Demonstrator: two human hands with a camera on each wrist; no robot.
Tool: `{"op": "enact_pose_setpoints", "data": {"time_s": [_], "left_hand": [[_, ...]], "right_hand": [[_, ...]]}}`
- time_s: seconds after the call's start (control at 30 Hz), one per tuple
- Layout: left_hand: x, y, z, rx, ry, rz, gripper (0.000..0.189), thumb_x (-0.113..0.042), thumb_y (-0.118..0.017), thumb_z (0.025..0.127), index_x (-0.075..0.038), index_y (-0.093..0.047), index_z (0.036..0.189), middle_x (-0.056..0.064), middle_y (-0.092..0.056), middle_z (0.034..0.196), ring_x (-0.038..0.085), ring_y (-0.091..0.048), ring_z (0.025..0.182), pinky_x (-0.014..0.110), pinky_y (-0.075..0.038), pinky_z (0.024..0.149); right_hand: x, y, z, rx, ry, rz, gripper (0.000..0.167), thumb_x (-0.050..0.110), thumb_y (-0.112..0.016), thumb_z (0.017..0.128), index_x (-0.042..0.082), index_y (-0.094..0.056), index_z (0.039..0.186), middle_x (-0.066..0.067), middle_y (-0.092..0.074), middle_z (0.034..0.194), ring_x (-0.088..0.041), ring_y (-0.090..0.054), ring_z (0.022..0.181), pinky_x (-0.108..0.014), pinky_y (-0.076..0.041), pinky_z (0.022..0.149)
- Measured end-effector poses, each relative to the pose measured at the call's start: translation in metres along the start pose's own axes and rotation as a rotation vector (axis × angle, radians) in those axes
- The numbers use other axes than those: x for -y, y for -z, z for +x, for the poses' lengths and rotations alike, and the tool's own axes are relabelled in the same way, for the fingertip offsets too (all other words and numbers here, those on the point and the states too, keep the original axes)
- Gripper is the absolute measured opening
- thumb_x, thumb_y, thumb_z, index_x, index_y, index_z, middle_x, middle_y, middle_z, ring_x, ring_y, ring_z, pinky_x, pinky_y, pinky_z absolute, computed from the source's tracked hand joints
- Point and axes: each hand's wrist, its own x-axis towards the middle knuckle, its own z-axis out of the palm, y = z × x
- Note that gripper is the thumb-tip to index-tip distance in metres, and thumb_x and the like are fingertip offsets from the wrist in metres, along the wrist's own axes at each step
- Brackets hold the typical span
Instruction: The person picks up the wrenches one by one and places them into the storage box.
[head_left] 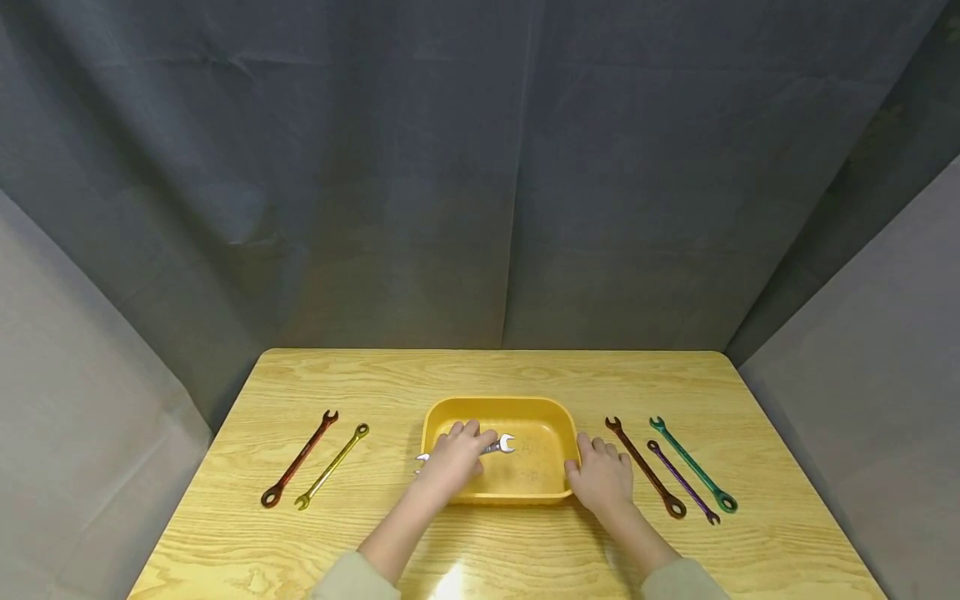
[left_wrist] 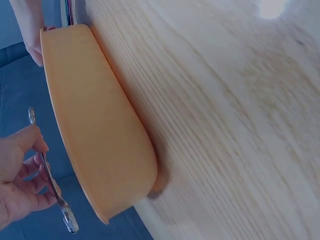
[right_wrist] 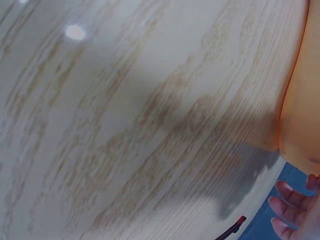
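Note:
My left hand (head_left: 453,458) grips a silver wrench (head_left: 504,444) above the left part of a yellow plastic bin (head_left: 495,499). The wrench's two ends stick out on either side of my fingers; its middle is hidden from above. In the left wrist view, the wrench (left_wrist: 67,215) lies between thumb and fingers, beyond the bin's rim (left_wrist: 75,160). At the bin's right end, my right hand (head_left: 603,477) holds the rim, the thumb at the inner side. Several fingers of that hand (right_wrist: 297,210) show loosely bent beside the bin wall in the right wrist view.
Left of the bin lie a red wrench (head_left: 302,461) and a yellow-green wrench (head_left: 333,467). To its right lie a brown-red wrench (head_left: 647,468), a purple wrench (head_left: 682,482) and a green wrench (head_left: 693,463). Grey cloth (head_left: 480,208) hangs behind the wooden table (head_left: 225,550).

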Motion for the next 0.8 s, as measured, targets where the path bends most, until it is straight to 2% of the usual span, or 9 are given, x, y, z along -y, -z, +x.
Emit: {"op": "enact_pose_setpoints", "data": {"time_s": [0.2, 0.6, 0.8], "left_hand": [[-0.006, -0.004, 0.007, 0.05, -0.011, 0.003, 0.039, -0.007, -0.071, 0.071, -0.021, -0.06, 0.105, 0.0, -0.055, 0.091, 0.017, -0.051, 0.081, 0.026, -0.043, 0.057], [-0.011, -0.019, 0.016, 0.083, -0.054, 0.033, 0.04, -0.014, -0.074, 0.07, -0.023, -0.061, 0.107, -0.001, -0.055, 0.091, 0.016, -0.052, 0.081, 0.025, -0.043, 0.057], [-0.013, -0.023, 0.018, 0.135, -0.069, 0.029, 0.042, -0.018, -0.076, 0.071, -0.022, -0.062, 0.11, -0.001, -0.057, 0.094, 0.016, -0.053, 0.083, 0.025, -0.046, 0.059]], "right_hand": [[0.0, -0.001, 0.0, 0.003, -0.003, 0.004, 0.037, 0.03, -0.05, 0.086, 0.006, -0.05, 0.114, -0.012, -0.057, 0.094, -0.03, -0.052, 0.081, -0.047, -0.039, 0.071], [0.0, -0.001, 0.001, 0.002, -0.006, -0.003, 0.038, 0.031, -0.051, 0.085, 0.006, -0.05, 0.114, -0.012, -0.057, 0.092, -0.03, -0.052, 0.081, -0.047, -0.039, 0.071], [0.0, 0.0, 0.001, 0.0, -0.008, -0.002, 0.037, 0.031, -0.05, 0.085, 0.007, -0.05, 0.114, -0.012, -0.057, 0.091, -0.03, -0.052, 0.08, -0.047, -0.039, 0.071]]}}
